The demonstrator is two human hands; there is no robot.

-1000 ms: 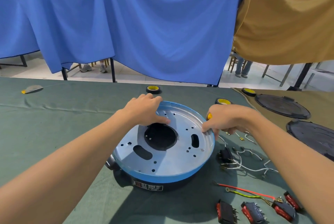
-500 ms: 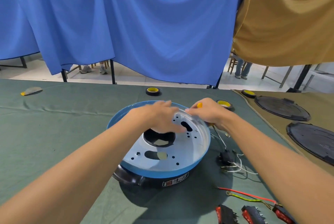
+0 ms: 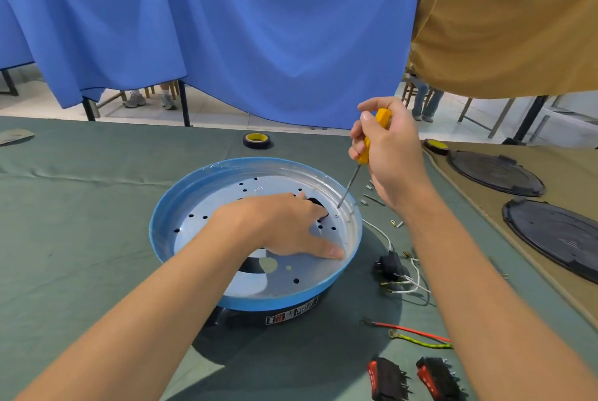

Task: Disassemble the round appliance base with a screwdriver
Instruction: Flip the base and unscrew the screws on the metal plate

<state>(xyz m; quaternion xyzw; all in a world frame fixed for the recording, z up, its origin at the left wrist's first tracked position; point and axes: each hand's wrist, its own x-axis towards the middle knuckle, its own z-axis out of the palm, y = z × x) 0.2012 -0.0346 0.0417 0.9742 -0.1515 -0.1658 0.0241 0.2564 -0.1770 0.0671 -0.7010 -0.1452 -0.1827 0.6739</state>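
Base (image 3: 226, 203), judged light, stiff, slippery sheet metal best held at the rim, is pinned on the table (image 3: 81, 238) by the flattened left hand (image 3: 284, 225) while the screwdriver (image 3: 382, 116) is clenched in the right hand (image 3: 388, 154).

shiny metal base (image 3: 200, 203), matt cloth table (image 3: 81, 238)

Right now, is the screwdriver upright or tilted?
Tilted. The right hand grips the screwdriver by its yellow handle; the shaft slants down-left, tip near the round appliance base rim.
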